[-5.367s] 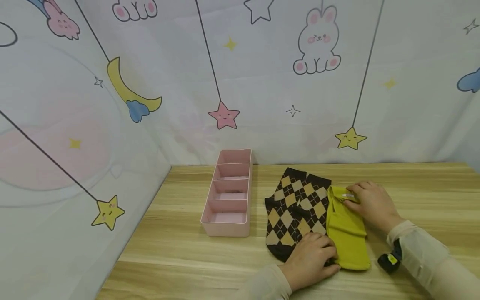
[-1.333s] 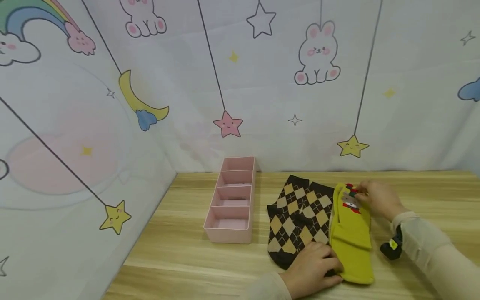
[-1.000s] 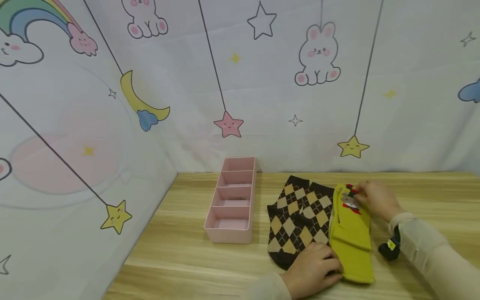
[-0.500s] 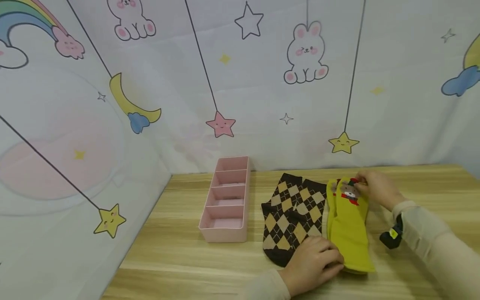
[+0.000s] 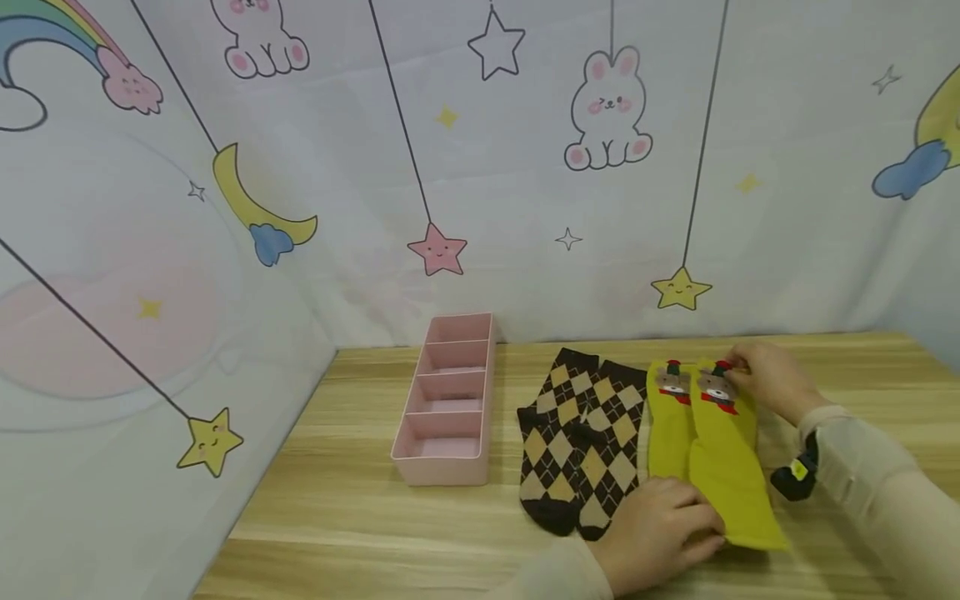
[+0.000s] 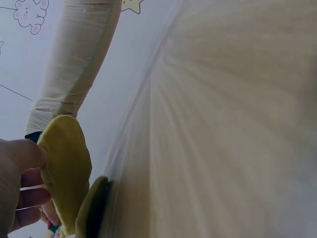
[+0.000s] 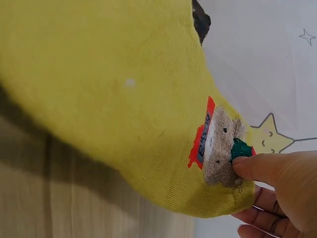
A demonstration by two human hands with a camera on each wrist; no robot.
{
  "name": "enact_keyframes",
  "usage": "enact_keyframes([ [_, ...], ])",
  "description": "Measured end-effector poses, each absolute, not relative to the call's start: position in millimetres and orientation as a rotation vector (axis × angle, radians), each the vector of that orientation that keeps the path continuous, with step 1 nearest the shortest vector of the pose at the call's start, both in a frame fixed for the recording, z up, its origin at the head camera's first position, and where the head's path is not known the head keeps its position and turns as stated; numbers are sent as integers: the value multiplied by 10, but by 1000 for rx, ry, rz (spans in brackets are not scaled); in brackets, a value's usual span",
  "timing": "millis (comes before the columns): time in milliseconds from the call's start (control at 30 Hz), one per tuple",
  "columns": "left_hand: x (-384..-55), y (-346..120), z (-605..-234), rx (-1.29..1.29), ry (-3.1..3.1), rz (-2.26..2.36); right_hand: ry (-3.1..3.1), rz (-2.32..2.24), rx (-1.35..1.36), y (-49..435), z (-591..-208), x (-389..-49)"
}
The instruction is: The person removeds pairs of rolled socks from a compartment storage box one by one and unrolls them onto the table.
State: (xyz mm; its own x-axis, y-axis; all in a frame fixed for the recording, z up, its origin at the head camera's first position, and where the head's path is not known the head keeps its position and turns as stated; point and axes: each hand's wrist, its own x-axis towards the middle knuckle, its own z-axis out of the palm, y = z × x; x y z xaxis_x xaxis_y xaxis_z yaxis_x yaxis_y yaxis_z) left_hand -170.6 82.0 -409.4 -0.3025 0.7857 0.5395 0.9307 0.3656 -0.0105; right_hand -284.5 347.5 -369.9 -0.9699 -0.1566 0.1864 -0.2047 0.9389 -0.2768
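My right hand (image 5: 776, 379) pinches the cuff of a yellow sock (image 5: 727, 467), thumb over its bear patch, as the right wrist view shows up close. The same sock's toe is between the thumb and fingers of my left hand (image 5: 660, 533); in the left wrist view the toe (image 6: 67, 168) stands up off the table. Just left of it lies a second yellow sock (image 5: 670, 433) with a matching bear at the cuff, its lower part hidden by my left hand. A pair of dark argyle socks (image 5: 581, 442) lies flat beside that, cuffs pointing away.
To the left of the socks stands a long pink box (image 5: 446, 472) with several compartments, nothing visible in them. The wooden table (image 5: 337, 517) meets a white printed cloth (image 5: 525, 283) at the back and left side.
The yellow socks lay stacked; the upper one has been drawn right, baring the second sock and its bear. Both hands have shifted right with it. The argyle socks keep their place.
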Motion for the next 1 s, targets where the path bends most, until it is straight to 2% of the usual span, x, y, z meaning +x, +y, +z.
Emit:
enact_keyframes([
  [600, -1675, 1120, -4182, -1552, -2364, -502, -2944, 443, 224, 3623, -3856, -2857],
  [1000, -1715, 1228, -4263, -1609, -2407, -323, -2969, 459, 179, 3697, -3959, -2911],
])
